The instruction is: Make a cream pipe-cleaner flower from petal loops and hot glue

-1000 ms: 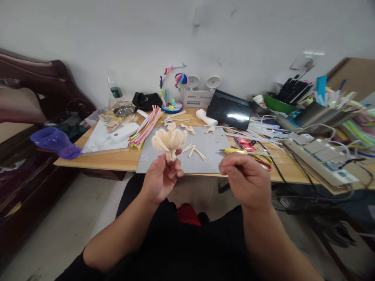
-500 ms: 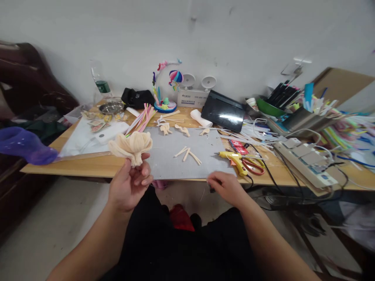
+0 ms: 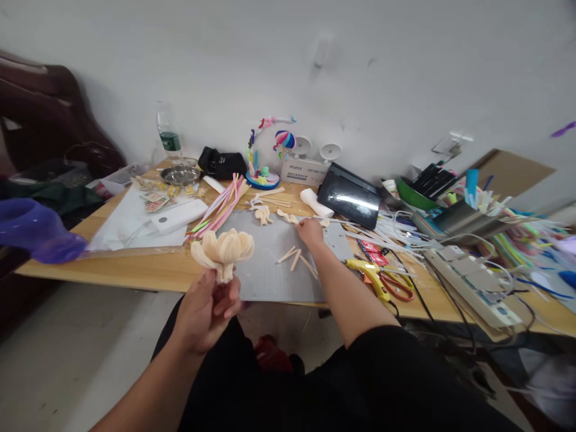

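My left hand pinches the short stem of a cream flower with wide looped petals, which looks made of chenille stems. The flower is upright in front of the mat. My right hand is stretched out over the grey mat, its fingers closed at the right end of a small wavy cream chenille piece. The fingertips are partly hidden. Other cream pieces lie on either side: a curled chenille piece to the left and another chenille piece to the right. Several short cream stems lie mid-mat.
A yellow glue gun and scissors lie right of the mat, near a power strip with cables. Behind stand a black box-like object and a colourful ornament. Coloured chenille stems lie at left.
My right hand has moved from the table's front edge forward to the cream pieces at the back of the mat. The left hand still holds the flower, now slightly lower and further right in view.
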Available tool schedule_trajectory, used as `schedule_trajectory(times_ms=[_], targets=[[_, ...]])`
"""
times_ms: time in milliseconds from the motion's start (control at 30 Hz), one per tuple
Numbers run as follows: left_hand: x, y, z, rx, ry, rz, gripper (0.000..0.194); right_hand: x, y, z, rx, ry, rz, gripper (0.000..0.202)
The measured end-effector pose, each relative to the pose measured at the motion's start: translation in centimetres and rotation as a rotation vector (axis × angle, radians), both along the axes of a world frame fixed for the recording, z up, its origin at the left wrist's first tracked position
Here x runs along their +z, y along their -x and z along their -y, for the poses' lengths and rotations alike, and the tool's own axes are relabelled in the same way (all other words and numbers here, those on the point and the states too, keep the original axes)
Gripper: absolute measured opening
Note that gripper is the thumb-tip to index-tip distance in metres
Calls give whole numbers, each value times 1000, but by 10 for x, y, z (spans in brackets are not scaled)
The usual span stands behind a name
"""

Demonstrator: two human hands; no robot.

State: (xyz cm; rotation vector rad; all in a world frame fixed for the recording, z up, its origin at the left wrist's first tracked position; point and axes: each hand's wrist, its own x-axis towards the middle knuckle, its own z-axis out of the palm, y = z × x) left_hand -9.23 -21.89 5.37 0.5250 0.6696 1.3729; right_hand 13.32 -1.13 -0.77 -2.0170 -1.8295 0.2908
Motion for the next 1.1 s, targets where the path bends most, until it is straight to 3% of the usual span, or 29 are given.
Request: schedule_trajectory(times_ms=[167,500,633,833,967,1100], targets=[[-1,5,-2,-7,-28,-34,41,4,2,16,-18,-89,-155,15],[-1,-13,-1,-137,-105,-5,33,26,3,132,159,-393,-582,19],[-1,-27,5,-171,-130,-15,30,26,-4,162,240,-527,-769,17],[-2,-45,11,-136,-68,-31,26,-10,-38,166,3,-378,-334,23],[-2,-55,15,-136,-56,-53,25,-34,-56,169,-22,-357,-222,21],[-3,-61,19,-90,-78,-133,22,-42,-58,175,-6,-343,-130,19]])
